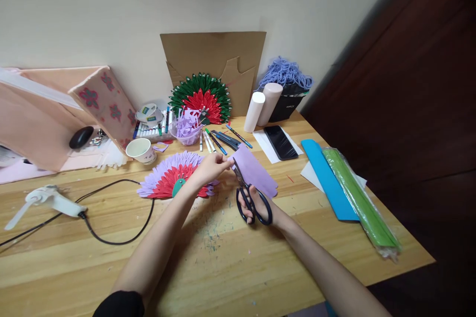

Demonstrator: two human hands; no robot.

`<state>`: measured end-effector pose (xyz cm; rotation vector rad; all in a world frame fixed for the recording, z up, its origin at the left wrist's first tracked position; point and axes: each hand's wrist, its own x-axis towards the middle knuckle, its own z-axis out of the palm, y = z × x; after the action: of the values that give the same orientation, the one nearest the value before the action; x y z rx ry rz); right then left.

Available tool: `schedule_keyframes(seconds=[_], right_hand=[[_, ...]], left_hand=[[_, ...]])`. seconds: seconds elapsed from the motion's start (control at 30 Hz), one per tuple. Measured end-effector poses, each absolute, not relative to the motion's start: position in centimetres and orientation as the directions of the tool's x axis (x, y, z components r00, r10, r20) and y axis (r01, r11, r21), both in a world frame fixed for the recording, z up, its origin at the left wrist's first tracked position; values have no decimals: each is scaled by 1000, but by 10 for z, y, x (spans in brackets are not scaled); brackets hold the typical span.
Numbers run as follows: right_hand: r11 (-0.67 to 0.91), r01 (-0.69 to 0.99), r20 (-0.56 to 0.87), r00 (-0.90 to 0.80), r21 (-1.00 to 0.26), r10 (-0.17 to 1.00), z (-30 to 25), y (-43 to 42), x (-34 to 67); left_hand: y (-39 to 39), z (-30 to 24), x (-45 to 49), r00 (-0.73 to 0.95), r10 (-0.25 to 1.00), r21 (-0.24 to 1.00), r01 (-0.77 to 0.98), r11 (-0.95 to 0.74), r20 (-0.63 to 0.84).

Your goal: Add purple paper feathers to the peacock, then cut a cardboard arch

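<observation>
My left hand (211, 167) pinches the near corner of a lilac paper sheet (256, 172) and holds it above the wooden table (223, 257). My right hand (260, 205) has its fingers through the black handles of a pair of scissors (248, 198). The blades point up into the lilac sheet's edge next to my left fingers. Just left of my hands a fan-shaped paper craft (174, 181) of purple and red petals lies flat on the table.
A white glue gun (48, 200) with a black cord lies at the left. A paper cup (142, 150), markers (219, 141), a bowl of purple scraps (187, 129), a phone (280, 142), blue and green paper rolls (345, 183) and a red-green fan (201, 98) stand behind.
</observation>
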<state>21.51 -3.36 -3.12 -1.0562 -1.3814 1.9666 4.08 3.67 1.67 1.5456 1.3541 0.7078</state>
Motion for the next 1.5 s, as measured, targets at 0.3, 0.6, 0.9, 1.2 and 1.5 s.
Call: schedule_keyframes(seconds=[0.3, 0.6, 0.9, 1.2, 1.5], right_hand=[[-434, 49, -391, -530, -900, 752, -30, -30, 211], [-356, -36, -266, -597, -934, 757, -29, -36, 215], [-406, 25, -343, -582, -914, 737, -26, -32, 214], [-368, 11, -300, -602, -930, 740, -19, -34, 216], [-352, 49, -304, -622, -935, 722, -18, -32, 219]], left_hand=[[37, 26, 38, 264, 955, 914, 405, 15, -133], [37, 25, 37, 291, 944, 914, 404, 28, -157], [37, 26, 36, 304, 921, 904, 414, 103, -244], [37, 30, 34, 344, 902, 904, 414, 103, -261], [40, 22, 28, 397, 885, 910, 409, 69, -245]])
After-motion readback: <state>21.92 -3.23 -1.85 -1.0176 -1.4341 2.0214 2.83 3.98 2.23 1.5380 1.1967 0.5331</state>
